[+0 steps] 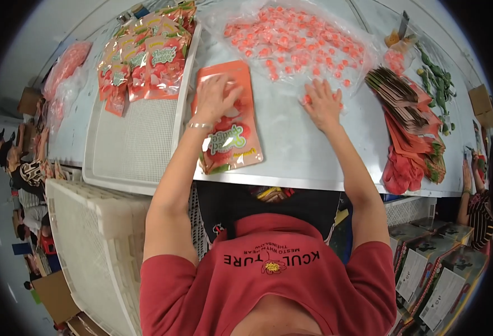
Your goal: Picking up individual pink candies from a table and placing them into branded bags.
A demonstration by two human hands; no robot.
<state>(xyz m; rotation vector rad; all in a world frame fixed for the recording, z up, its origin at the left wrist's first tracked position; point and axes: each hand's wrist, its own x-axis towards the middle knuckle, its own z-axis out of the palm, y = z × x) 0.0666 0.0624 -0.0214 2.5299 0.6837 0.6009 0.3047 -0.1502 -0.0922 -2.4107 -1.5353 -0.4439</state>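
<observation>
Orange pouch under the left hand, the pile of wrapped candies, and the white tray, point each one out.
orange pouch [232, 140], head view, on its printed front below the hand.
pile of wrapped candies [294, 42], head view, middle of the pile.
white tray [131, 145], head view, on its bare mesh floor.

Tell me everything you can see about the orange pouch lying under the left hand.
The orange pouch is a flat, glossy plastic-looking packet with a clear window showing red and white contents and a green printed logo. It lies face up on the pale table, its bottom end near the front edge. The left hand presses on its plain orange top end. Nothing else touches it.
</observation>
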